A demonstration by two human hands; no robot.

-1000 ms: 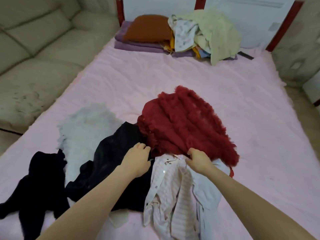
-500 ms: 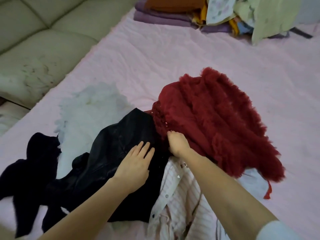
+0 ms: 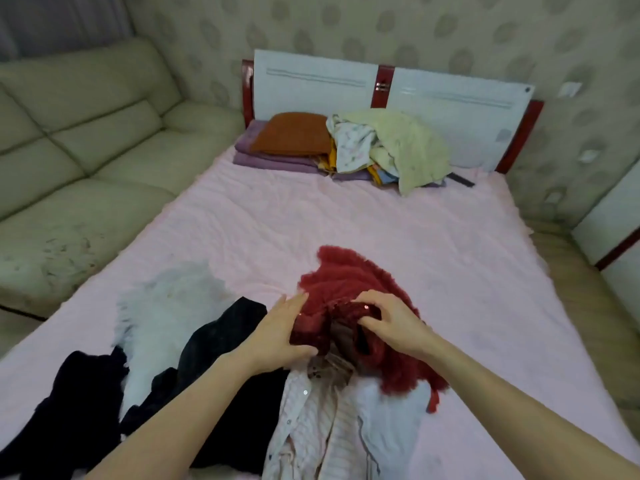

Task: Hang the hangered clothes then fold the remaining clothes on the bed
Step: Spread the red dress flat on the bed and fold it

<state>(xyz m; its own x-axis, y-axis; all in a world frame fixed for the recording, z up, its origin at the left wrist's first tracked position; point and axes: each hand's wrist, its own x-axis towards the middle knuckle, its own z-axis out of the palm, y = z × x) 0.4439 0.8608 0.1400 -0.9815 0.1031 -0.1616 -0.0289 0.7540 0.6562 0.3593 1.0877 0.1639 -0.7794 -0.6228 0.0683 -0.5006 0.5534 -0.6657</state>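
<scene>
Both hands moved onto fluffy dark-red tulle dress (image 3: 349, 282); left hand (image 3: 277, 330) and right hand (image 3: 388, 323) fingers clamped on its waistband; snag risk: pink striped shirt (image 3: 311, 420) underneath may lift too.

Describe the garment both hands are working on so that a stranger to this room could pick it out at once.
On the pink bed, find the clothes heap at the near end. The red ruffled dress lies on top, gripped by the left hand and right hand. It alone is dark red and frilly.

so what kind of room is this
Most likely a bedroom in a home: a bed with a pink cover and white headboard, loose clothes such as a red dress, and a sofa beside it.
</scene>
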